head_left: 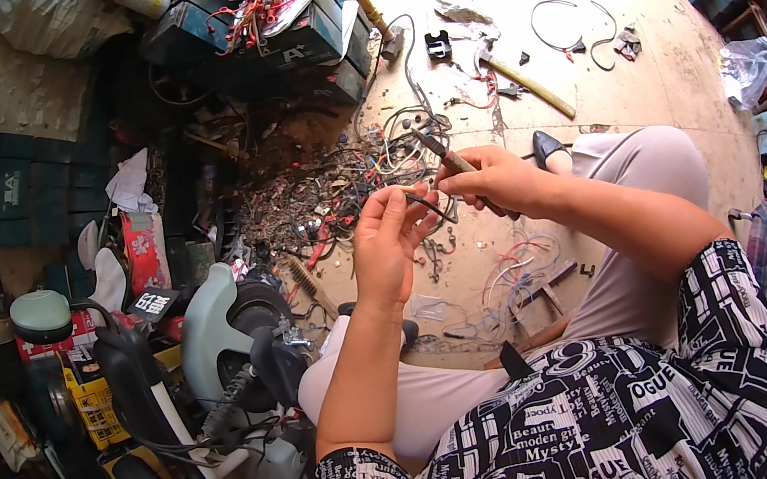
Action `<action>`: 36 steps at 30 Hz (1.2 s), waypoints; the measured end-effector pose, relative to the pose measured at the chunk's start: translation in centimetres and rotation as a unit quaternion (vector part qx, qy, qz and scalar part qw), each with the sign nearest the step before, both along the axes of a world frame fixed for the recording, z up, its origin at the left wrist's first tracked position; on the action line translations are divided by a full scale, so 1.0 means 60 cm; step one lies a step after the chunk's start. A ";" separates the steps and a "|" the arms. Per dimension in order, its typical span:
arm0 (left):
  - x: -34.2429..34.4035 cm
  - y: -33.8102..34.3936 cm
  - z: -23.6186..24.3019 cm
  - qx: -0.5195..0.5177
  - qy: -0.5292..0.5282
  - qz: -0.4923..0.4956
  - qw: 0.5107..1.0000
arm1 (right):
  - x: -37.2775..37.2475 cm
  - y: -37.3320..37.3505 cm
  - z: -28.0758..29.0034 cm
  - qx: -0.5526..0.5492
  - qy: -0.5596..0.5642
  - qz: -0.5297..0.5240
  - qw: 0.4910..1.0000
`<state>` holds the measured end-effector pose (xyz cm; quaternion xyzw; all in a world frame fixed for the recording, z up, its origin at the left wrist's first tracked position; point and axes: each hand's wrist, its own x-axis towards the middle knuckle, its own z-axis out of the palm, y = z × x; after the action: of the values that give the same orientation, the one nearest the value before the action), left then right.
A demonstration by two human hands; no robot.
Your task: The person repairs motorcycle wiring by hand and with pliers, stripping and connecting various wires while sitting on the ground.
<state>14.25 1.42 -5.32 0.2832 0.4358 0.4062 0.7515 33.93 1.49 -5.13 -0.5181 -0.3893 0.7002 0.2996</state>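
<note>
My left hand (pixel 382 240) is raised in front of me, its thumb and fingers pinching a short black cable (pixel 436 209). Wrapped around the brown handle of a narrow dark-bladed tool that looks like a knife (pixel 434 147) is my right hand (pixel 502 180). The blade points away and to the left, over the heap on the floor. The right fingertips are close to the cable, beside the left fingers; whether they also touch it I cannot tell. Part of the cable is hidden behind the left fingers.
A heap of tangled wires and scrap (pixel 326 184) lies beyond my hands. Farther right is a hammer (pixel 534 88) with a yellowish handle. Dark battery boxes (pixel 300 44) are stacked at the back. A scooter (pixel 221 348) stands left, and loose thin wires (pixel 517 269) lie near my legs.
</note>
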 end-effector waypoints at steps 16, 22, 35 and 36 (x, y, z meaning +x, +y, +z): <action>0.024 0.010 0.008 0.009 -0.013 -0.008 1.000 | -0.018 0.006 0.014 0.015 0.121 -0.010 0.993; 0.016 0.013 0.019 -0.018 -0.085 -0.023 0.996 | -0.018 0.009 0.017 -0.026 0.188 -0.014 0.982; 0.001 0.016 0.020 -0.004 -0.035 0.000 0.999 | -0.025 0.013 0.014 0.126 -0.094 -0.056 0.986; 0.000 0.018 0.021 -0.013 -0.051 0.023 0.998 | -0.024 0.009 0.020 0.153 -0.151 -0.032 0.976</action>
<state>14.27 2.48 -4.08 0.2425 0.4083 0.4319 0.7668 32.47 2.04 -3.93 -0.5776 -0.5162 0.5362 0.3353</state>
